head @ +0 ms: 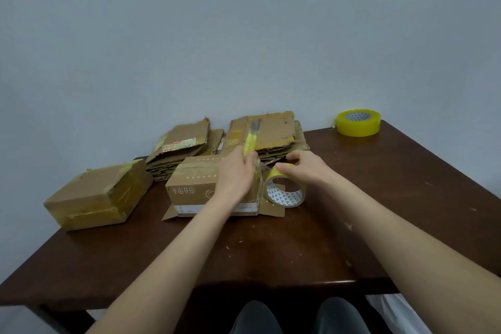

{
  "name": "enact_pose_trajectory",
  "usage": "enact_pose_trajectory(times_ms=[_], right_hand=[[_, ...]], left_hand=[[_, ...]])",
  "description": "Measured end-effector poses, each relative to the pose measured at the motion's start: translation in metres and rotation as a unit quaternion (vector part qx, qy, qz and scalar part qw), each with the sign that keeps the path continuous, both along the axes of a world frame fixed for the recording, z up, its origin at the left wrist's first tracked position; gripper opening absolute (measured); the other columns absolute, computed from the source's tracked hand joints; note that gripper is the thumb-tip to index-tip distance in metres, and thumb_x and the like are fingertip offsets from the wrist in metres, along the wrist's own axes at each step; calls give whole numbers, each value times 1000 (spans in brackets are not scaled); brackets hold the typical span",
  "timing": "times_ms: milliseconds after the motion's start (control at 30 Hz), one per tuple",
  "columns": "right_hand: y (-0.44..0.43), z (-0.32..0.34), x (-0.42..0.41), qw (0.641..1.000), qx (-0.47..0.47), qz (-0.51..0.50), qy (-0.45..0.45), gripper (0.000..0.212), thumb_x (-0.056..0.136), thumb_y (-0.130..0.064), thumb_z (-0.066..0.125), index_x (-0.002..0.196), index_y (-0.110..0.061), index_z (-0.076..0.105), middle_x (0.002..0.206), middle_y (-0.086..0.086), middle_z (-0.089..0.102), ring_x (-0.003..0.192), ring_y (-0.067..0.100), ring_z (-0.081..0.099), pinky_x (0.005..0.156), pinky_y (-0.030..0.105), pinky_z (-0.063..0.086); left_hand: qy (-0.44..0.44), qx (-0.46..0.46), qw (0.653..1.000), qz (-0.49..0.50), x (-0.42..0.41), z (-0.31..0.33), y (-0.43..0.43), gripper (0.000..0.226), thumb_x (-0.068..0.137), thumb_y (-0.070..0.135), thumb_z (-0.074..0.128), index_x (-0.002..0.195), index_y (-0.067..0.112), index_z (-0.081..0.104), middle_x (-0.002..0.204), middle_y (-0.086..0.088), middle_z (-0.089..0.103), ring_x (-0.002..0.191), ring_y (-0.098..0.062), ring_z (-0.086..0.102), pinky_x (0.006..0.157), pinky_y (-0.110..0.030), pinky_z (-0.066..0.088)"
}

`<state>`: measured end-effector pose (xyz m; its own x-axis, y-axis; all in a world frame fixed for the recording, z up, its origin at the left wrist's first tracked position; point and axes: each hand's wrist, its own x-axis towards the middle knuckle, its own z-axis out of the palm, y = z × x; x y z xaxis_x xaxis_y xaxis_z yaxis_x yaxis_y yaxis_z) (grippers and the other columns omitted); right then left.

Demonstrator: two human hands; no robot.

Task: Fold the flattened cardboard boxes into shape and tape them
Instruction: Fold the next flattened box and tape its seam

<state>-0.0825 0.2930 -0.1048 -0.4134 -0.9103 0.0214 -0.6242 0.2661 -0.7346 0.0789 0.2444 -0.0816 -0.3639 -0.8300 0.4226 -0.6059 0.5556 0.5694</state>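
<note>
A folded cardboard box [189,187] with printed characters stands mid-table, its bottom flaps splayed out. My left hand [238,175] rests over the box's right end and grips a yellow-handled cutter [250,139], blurred and pointing up and away. My right hand [301,168] grips the top of a yellow tape roll [284,194] standing on edge just right of the box. A clear strip of tape runs from the roll to the box's right end.
A taped-up box [95,195] sits at the left of the dark wooden table [379,198]. Two stacks of flattened cardboard [184,144] [273,130] lie against the wall. A second, fuller yellow tape roll [357,122] lies at the far right corner.
</note>
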Motion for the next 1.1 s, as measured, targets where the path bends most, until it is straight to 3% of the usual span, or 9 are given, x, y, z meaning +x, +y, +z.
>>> enact_pose_trajectory(times_ms=[133, 367, 467, 667, 767, 933, 1100], right_hand=[[-4, -2, -2, 991, -6, 76, -108, 34, 85, -43, 69, 110, -20, 68, 106, -2, 67, 88, 8, 62, 70, 23, 50], [-3, 6, -13, 997, -26, 77, 14, 39, 83, -38, 71, 116, -17, 68, 102, -4, 59, 95, 13, 56, 80, 26, 45], [1, 3, -17, 996, -6, 32, 78, 32, 82, -42, 70, 108, -24, 71, 99, -5, 61, 92, 15, 55, 80, 31, 47], [3, 6, -15, 996, 29, 2, 83, 36, 83, -43, 65, 116, -27, 67, 109, -1, 62, 95, 17, 55, 79, 31, 47], [1, 10, -6, 992, 56, -27, 109, 36, 85, -43, 62, 119, -34, 64, 119, -1, 61, 103, 20, 57, 77, 31, 46], [7, 6, -2, 997, 23, -38, 69, 21, 88, -41, 60, 106, -35, 69, 112, -2, 66, 96, 18, 59, 72, 29, 46], [8, 3, 10, 996, -5, -68, 61, 8, 89, -35, 60, 90, -35, 68, 102, -4, 68, 91, 19, 61, 70, 30, 49]], left_hand=[[17, 0, 1000, 20, 0, -23, -1, 25, 103, 25, 38, 85, 14, 50, 69, 5, 48, 59, -7, 42, 49, -17, 34], [11, -10, 999, 38, 2, -27, -2, 26, 103, 25, 36, 99, 9, 57, 80, -1, 57, 65, -10, 48, 50, -16, 32], [20, -12, 999, 31, 2, -29, -3, 28, 103, 25, 36, 102, 9, 59, 88, -6, 62, 75, -18, 54, 56, -22, 37], [25, -14, 999, 28, 3, -29, -3, 29, 103, 26, 36, 104, 10, 61, 90, -7, 64, 78, -20, 58, 61, -28, 42], [30, -2, 999, 26, 4, -28, -2, 29, 103, 26, 36, 104, 10, 61, 91, -5, 64, 78, -19, 57, 60, -21, 40], [29, 11, 999, 13, 7, -22, -3, 25, 101, 23, 41, 100, 10, 63, 90, -6, 65, 75, -15, 54, 58, -16, 36], [27, -16, 999, -21, 5, -7, 8, 18, 100, 19, 43, 109, 17, 57, 83, 0, 65, 57, -12, 52, 49, -26, 41]])
